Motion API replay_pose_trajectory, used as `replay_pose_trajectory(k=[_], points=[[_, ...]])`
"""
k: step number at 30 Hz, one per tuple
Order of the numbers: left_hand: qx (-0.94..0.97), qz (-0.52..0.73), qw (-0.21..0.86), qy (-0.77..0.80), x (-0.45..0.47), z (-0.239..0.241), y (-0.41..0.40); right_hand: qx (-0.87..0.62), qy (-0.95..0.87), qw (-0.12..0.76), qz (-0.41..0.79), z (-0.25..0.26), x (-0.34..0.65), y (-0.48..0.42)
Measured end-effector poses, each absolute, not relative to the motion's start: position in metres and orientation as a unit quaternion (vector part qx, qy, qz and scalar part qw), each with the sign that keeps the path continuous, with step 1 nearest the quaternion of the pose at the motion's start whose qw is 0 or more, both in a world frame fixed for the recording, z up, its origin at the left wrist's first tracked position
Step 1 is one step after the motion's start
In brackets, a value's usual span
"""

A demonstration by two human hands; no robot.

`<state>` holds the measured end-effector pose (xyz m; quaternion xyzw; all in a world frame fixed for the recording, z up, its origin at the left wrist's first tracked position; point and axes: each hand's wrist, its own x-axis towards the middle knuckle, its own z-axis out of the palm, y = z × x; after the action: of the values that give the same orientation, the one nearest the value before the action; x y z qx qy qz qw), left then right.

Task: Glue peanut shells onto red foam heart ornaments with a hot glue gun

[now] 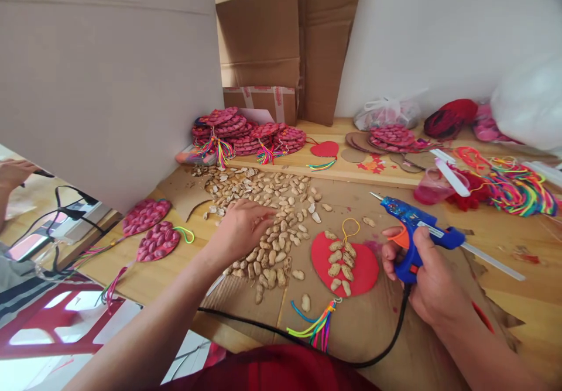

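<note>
My right hand (432, 268) is wrapped round a blue hot glue gun (415, 233), its nozzle pointing up and left and a clear glue stick poking out of its back. To the left of the gun, a red heart-shaped piece (366, 268) lies flat, with rows of peanuts (335, 257) on it, a yellow loop at its top and a multicoloured tassel (322, 326) below. My left hand (243, 230) hovers over a spread of loose peanuts (267, 256), fingers slightly bent and apart; its thumb is hidden, and I see nothing held.
Cardboard (294, 315) covers part of the wooden table. Stacks of pink peanut-covered pieces (250, 136) stand at the back. Two pink hearts (158, 242) lie at left. Colourful threads (520, 195) and a plastic cup (434, 186) are at right. The gun's black cord (246, 319) crosses in front. Another person's hand (15, 174) shows far left.
</note>
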<state>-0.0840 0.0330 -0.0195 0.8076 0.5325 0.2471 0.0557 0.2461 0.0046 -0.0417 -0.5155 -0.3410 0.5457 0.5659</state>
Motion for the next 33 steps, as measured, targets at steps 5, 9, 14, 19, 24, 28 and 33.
replay_pose_trajectory(k=[5,9,14,19,24,28,33], points=[[0.848,0.228,0.052,0.476,-0.065,-0.019,0.048,-0.515,-0.338,0.564,0.55,-0.044,0.246,0.004],[0.884,0.198,0.035,0.422,-0.031,-0.015,0.08,-0.512,-0.338,0.566,0.551,-0.043,0.244,0.003],[0.912,0.108,0.009,0.397,0.012,-0.012,0.119,-0.513,-0.328,0.571,0.55,-0.044,0.244,0.003],[0.926,0.066,0.01,0.371,0.031,-0.018,0.133,-0.505,-0.312,0.586,0.552,-0.045,0.244,0.003],[0.929,0.04,0.014,0.368,0.033,-0.022,0.139,-0.503,-0.314,0.585,0.554,-0.048,0.245,0.004],[0.929,0.029,0.014,0.367,0.034,-0.019,0.14,-0.501,-0.319,0.59,0.547,-0.051,0.246,0.004],[0.929,0.018,0.022,0.369,0.035,-0.017,0.142,-0.501,-0.316,0.585,0.554,-0.051,0.246,0.004]])
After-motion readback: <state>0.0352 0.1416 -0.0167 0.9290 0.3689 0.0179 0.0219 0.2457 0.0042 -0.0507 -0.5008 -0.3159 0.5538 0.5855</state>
